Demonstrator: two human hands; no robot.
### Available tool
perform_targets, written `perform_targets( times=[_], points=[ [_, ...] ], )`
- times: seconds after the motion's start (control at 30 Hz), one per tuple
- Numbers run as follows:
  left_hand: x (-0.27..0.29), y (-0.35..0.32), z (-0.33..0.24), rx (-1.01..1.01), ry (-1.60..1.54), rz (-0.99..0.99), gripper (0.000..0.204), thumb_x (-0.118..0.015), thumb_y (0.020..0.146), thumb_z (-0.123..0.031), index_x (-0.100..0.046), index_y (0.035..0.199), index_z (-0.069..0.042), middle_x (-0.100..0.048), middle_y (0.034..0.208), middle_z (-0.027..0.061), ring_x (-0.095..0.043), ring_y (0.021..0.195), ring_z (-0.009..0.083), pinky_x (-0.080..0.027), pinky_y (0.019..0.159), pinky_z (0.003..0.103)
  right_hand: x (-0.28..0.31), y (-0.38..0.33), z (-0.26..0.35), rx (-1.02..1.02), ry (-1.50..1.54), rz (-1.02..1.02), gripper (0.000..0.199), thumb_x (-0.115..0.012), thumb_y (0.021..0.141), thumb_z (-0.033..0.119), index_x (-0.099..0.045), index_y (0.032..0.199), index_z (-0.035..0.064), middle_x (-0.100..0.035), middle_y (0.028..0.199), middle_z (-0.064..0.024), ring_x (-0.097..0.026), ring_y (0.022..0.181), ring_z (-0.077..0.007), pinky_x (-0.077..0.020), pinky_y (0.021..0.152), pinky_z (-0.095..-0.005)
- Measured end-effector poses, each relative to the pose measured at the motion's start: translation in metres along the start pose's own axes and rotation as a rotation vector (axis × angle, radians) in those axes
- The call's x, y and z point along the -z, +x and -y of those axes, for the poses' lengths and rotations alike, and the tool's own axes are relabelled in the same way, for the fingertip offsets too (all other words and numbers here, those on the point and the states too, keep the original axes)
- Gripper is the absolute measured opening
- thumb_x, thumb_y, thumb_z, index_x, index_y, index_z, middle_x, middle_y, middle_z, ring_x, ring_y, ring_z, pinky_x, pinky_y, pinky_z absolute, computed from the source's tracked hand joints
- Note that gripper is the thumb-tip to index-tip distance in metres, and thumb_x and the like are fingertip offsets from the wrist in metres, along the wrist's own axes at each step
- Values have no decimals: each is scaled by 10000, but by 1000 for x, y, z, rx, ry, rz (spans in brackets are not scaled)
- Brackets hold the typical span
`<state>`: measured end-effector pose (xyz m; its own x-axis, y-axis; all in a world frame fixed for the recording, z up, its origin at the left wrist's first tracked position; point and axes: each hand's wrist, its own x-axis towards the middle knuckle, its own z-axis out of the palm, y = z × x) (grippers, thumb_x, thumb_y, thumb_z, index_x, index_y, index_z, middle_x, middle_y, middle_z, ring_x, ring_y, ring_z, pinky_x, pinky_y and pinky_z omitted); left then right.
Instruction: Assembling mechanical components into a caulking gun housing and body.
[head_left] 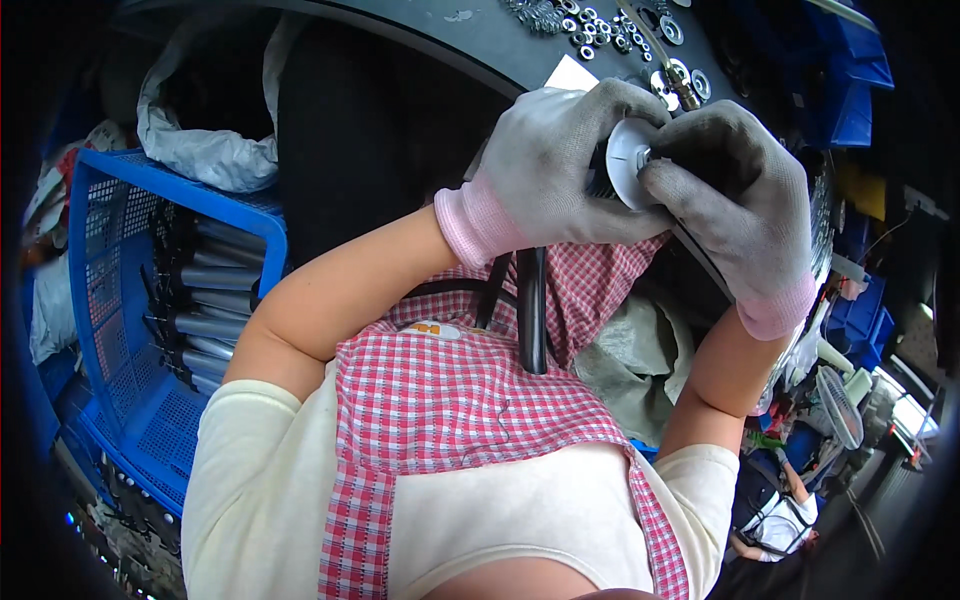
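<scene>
Both my hands wear grey-coated gloves with pink cuffs and meet in front of me at the table edge. My left hand (pixel 545 165) curls its fingers and thumb round a round silver metal disc (pixel 622 165), seen tilted. At the disc's centre, the thumb and forefinger of my right hand (pixel 745 190) pinch a small metal piece, mostly hidden by the fingers. What lies behind the disc, inside my left hand, is hidden. Below my left wrist a black tube (pixel 533 315) points toward my checked apron (pixel 440 400); I cannot tell whether it joins the disc.
On the dark table (pixel 455 35) lie loose nuts (pixel 590 30), several metal discs (pixel 672 30) and a hose with a brass fitting (pixel 685 95). A blue crate (pixel 95 290) of silver tubes (pixel 215 300) stands left. Blue bins (pixel 850 110), a fan (pixel 838 408) and another person (pixel 785 525) are right.
</scene>
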<state>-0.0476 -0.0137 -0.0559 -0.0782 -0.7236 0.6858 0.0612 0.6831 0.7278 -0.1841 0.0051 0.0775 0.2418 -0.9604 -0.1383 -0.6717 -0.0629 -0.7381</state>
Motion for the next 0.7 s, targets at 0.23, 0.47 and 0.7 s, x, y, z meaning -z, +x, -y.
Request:
perform_targets(
  times=[0.23,0.47,0.7],
  points=[
    [3,0,-2,26,15,35,602,-858,588,-277,-553,1072,-93,-658,883,94,-669,771,275,-532,685,355,5,4,7,-8,-142,77,227,-759,757,100,-649,929,0,-639,840,-41,-592,773,-90,-481,733,-242],
    [1,3,-5,8,10,10,615,-861,591,-352,-563,1064,-97,-666,839,99,-673,754,294,-530,669,371,4,-5,-12,423,-325,-60,262,-758,689,37,-733,948,58,-619,834,-72,-613,751,-178,-483,691,-282],
    [6,-1,-6,35,23,64,612,-859,602,-220,-537,1105,-82,-638,953,96,-667,829,250,-534,717,332,-12,-11,-35,374,40,-181,242,-711,750,38,-735,989,70,-620,946,-59,-571,847,-154,-466,758,-276]
  ],
)
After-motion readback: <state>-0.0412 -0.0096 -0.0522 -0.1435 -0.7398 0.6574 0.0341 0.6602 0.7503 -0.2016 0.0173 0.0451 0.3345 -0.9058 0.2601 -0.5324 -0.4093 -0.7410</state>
